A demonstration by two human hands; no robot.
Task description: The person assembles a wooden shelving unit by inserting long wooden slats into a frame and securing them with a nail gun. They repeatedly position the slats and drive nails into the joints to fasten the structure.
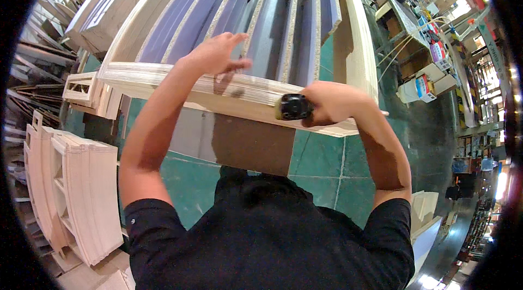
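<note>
My right hand grips a handheld power tool with a black end cap and a yellow-green side; its exact kind is hard to tell from above. The tool is over the near rail of a pale wooden frame. Held over the same rail, further left, my left hand has its fingers spread and nothing visible in them. Inside the frame, several long boards stand on edge side by side, with purple-grey faces and speckled chipboard edges. My left hand hides part of these boards.
Stacked pale wooden frames stand at my left, and a wrapped stack of boards lies at the far left. A workbench with buckets runs along the far right. A brown board lies below the near rail, above green flooring.
</note>
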